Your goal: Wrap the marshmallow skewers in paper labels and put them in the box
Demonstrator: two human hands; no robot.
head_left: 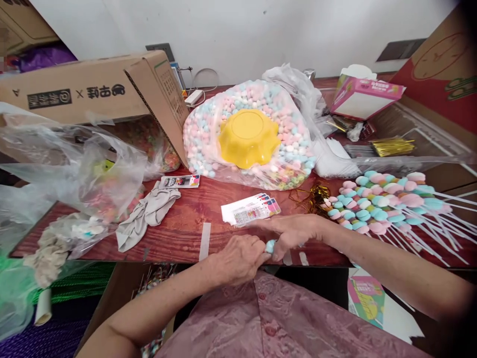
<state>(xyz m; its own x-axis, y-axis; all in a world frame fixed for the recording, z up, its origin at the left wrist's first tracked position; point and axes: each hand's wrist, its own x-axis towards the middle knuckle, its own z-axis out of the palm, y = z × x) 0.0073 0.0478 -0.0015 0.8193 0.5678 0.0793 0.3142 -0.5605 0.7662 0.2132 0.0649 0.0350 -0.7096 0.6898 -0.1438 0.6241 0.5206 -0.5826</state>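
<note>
A small light blue marshmallow (270, 246) shows between my two hands at the table's front edge. My left hand (240, 257) is closed, its fingertips pressed against the marshmallow's left side. From the other side, my right hand (294, 232) curls its thumb and lower fingers round it, while the index finger points left; another bit of blue peeks out behind that hand. Just beyond the fingers lies a fanned stack of printed packets (251, 210). To the right is a pile of pastel marshmallow skewers (387, 201) on white sticks.
A large clear bag of marshmallows (208, 124) stands at the back, with a yellow wavy-edged bowl (249, 138) upside down on it. Left are a cardboard box (93, 89), plastic bags and a grey cloth (149, 214). Gold ties (393, 146) lie in a clear bin at right.
</note>
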